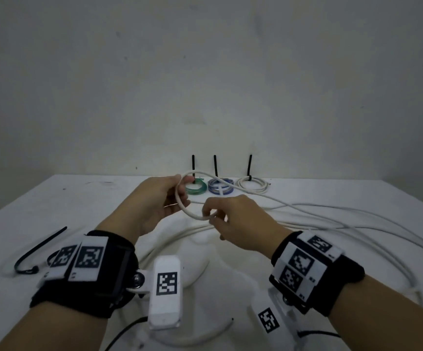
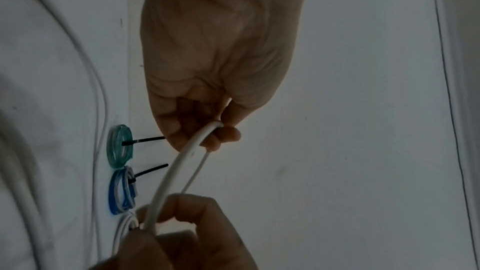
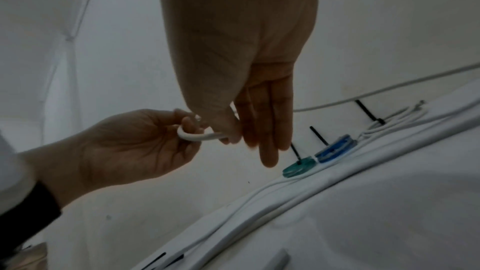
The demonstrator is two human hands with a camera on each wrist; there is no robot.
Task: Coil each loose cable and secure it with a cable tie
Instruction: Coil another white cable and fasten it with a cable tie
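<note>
A long white cable (image 1: 332, 211) sprawls over the white table (image 1: 53, 198). One end of it forms a small loop (image 1: 187, 211) held in the air between both hands. My left hand (image 1: 159, 201) grips the loop's left side with curled fingers (image 2: 228, 132). My right hand (image 1: 228, 219) pinches the loop's lower right between thumb and forefinger, its other fingers (image 3: 270, 130) straight. A loose black cable tie (image 1: 38, 249) lies on the table at the left.
Three tied coils sit by the far wall: a green coil (image 1: 195, 189), a blue coil (image 1: 220, 188) and a white coil (image 1: 253, 186), each with a black tie tail sticking up. Cable slack curves along the table's right side (image 1: 395, 249).
</note>
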